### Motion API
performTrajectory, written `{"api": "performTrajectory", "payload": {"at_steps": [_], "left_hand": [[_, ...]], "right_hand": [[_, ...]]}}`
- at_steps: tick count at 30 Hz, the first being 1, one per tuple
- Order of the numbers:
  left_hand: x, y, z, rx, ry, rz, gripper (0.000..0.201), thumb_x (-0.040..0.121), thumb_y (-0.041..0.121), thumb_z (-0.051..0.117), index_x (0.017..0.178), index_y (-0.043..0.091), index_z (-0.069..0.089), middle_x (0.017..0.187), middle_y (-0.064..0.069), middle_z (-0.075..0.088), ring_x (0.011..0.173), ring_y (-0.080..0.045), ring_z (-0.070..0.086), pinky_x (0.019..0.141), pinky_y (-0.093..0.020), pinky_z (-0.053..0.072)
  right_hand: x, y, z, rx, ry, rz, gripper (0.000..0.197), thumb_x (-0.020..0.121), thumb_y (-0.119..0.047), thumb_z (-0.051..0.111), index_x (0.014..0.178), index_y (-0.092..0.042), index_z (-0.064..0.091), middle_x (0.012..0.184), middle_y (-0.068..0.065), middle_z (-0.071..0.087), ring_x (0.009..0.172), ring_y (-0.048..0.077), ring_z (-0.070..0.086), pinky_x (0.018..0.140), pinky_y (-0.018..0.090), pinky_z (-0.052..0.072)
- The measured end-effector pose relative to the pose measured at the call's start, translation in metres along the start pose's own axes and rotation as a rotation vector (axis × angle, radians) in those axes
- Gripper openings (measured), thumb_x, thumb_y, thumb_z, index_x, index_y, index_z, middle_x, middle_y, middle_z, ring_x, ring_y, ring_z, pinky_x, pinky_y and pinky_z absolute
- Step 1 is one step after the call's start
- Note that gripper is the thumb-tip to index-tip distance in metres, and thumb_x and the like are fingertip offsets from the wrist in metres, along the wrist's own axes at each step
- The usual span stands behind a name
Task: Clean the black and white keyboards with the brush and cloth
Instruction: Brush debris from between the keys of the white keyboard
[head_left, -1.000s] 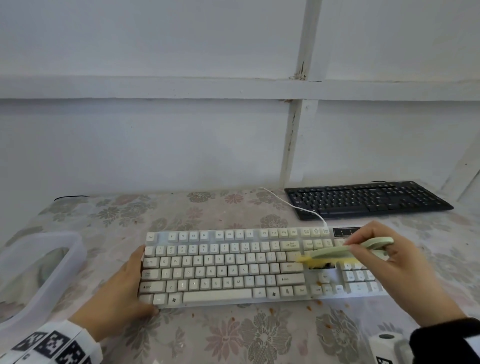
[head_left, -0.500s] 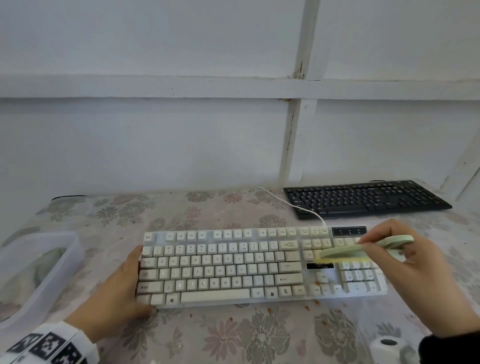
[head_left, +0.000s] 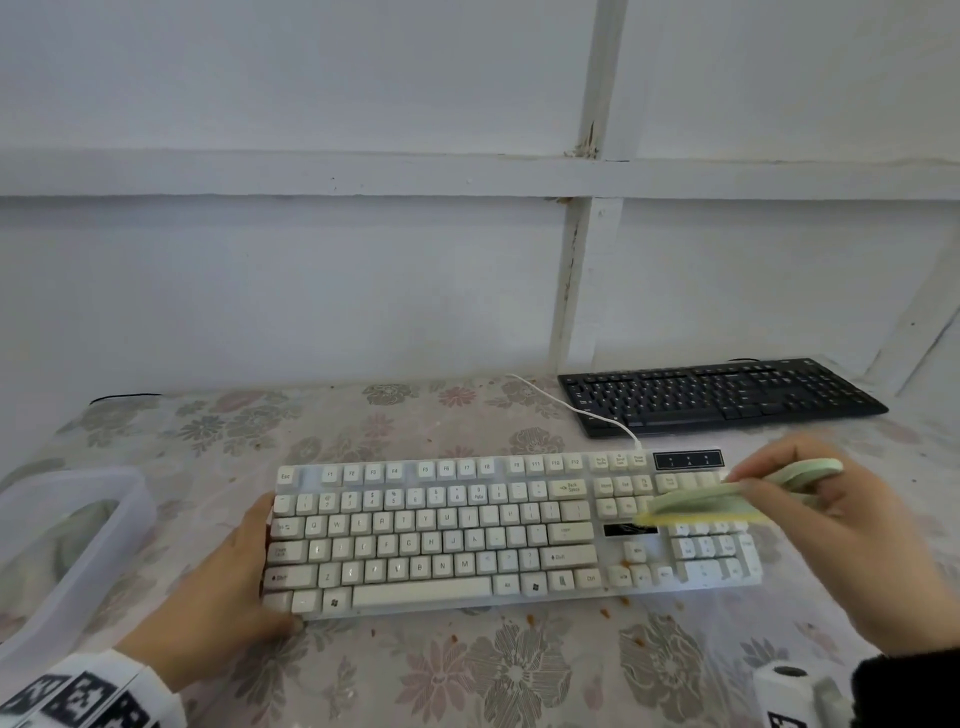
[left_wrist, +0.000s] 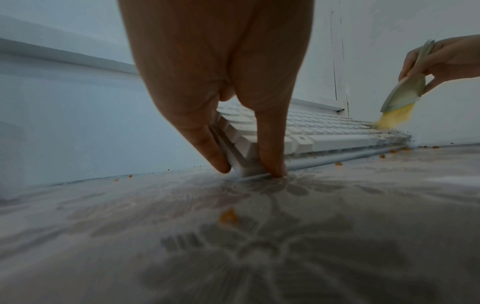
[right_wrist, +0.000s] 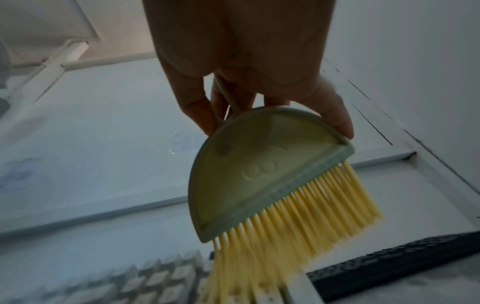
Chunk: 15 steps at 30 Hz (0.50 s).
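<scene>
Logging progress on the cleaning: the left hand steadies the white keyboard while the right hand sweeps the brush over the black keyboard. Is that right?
Not quite. The brush in the right hand is over the white keyboard, at its right end; the head view shows this. The black keyboard lies untouched farther back. The left hand does steady the white keyboard.

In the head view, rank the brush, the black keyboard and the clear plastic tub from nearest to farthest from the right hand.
1. Brush: gripped in the right hand, over the white keyboard's right end.
2. Black keyboard: behind the hand, at the table's far right.
3. Clear plastic tub: far left edge of the table.
</scene>
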<state>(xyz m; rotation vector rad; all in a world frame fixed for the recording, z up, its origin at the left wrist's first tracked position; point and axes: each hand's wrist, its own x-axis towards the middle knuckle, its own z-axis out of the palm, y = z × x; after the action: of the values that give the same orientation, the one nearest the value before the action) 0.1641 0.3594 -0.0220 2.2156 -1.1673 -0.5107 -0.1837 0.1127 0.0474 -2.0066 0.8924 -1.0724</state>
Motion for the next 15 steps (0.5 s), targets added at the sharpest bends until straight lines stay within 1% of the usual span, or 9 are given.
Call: {"api": "performTrajectory", "payload": {"at_steps": [2, 5, 8, 10, 12, 14, 15], "left_hand": [[0.000, 0.000, 0.000, 0.004, 0.006, -0.004, 0.094, 0.055, 0.011, 0.079, 0.126, 0.042, 0.026, 0.114, 0.018, 0.054, 0.097, 0.002, 0.057, 0.073, -0.018, 0.047], [0.000, -0.001, 0.001, 0.006, 0.014, -0.002, 0.093, 0.055, 0.012, 0.079, 0.126, 0.042, 0.026, 0.114, 0.019, 0.054, 0.098, 0.002, 0.057, 0.073, -0.017, 0.045], [0.000, 0.001, 0.001, 0.006, 0.016, 0.008, 0.092, 0.057, 0.011, 0.079, 0.124, 0.044, 0.024, 0.114, 0.019, 0.053, 0.098, 0.002, 0.056, 0.073, -0.016, 0.045], [-0.001, 0.001, 0.001, 0.006, 0.018, 0.019, 0.090, 0.057, 0.009, 0.079, 0.119, 0.047, 0.025, 0.113, 0.020, 0.052, 0.098, 0.003, 0.056, 0.072, -0.015, 0.045], [0.000, 0.000, 0.000, 0.007, 0.018, 0.028, 0.088, 0.057, 0.009, 0.079, 0.114, 0.051, 0.026, 0.112, 0.020, 0.053, 0.097, 0.002, 0.056, 0.072, -0.016, 0.045], [0.000, 0.000, 0.000, 0.006, 0.012, 0.017, 0.090, 0.058, 0.009, 0.079, 0.114, 0.053, 0.025, 0.112, 0.019, 0.054, 0.096, 0.001, 0.057, 0.071, -0.016, 0.045], [0.000, -0.001, 0.000, 0.007, 0.011, 0.011, 0.091, 0.058, 0.009, 0.079, 0.117, 0.051, 0.024, 0.112, 0.018, 0.054, 0.096, 0.001, 0.057, 0.072, -0.016, 0.045]], "right_hand": [[0.000, 0.005, 0.001, -0.003, -0.026, -0.002, 0.024, 0.083, 0.003, 0.062, 0.075, -0.020, 0.063, 0.075, 0.001, 0.062, 0.070, 0.023, 0.054, 0.056, 0.010, 0.038], [0.004, 0.015, -0.008, -0.084, 0.002, -0.003, 0.031, 0.082, 0.005, 0.061, 0.074, -0.025, 0.063, 0.076, -0.003, 0.062, 0.070, 0.022, 0.053, 0.055, 0.010, 0.037], [0.006, 0.014, -0.015, -0.160, 0.050, -0.029, 0.033, 0.081, 0.006, 0.062, 0.073, -0.026, 0.061, 0.076, -0.007, 0.063, 0.069, 0.018, 0.053, 0.052, 0.011, 0.037], [0.007, 0.010, -0.014, -0.118, 0.060, -0.045, 0.030, 0.081, 0.005, 0.062, 0.072, -0.024, 0.063, 0.075, -0.007, 0.064, 0.070, 0.015, 0.055, 0.054, 0.010, 0.038], [0.006, 0.010, -0.011, -0.066, 0.027, -0.050, 0.028, 0.081, 0.004, 0.062, 0.073, -0.023, 0.064, 0.076, -0.004, 0.064, 0.070, 0.016, 0.056, 0.058, 0.011, 0.040], [0.005, 0.015, -0.012, -0.058, 0.020, -0.017, 0.028, 0.082, 0.004, 0.062, 0.074, -0.022, 0.064, 0.074, -0.002, 0.063, 0.067, 0.017, 0.054, 0.055, 0.011, 0.039], [0.006, 0.019, -0.015, -0.079, 0.037, 0.007, 0.028, 0.082, 0.004, 0.061, 0.073, -0.023, 0.063, 0.073, -0.003, 0.062, 0.064, 0.016, 0.053, 0.052, 0.010, 0.038]]}}
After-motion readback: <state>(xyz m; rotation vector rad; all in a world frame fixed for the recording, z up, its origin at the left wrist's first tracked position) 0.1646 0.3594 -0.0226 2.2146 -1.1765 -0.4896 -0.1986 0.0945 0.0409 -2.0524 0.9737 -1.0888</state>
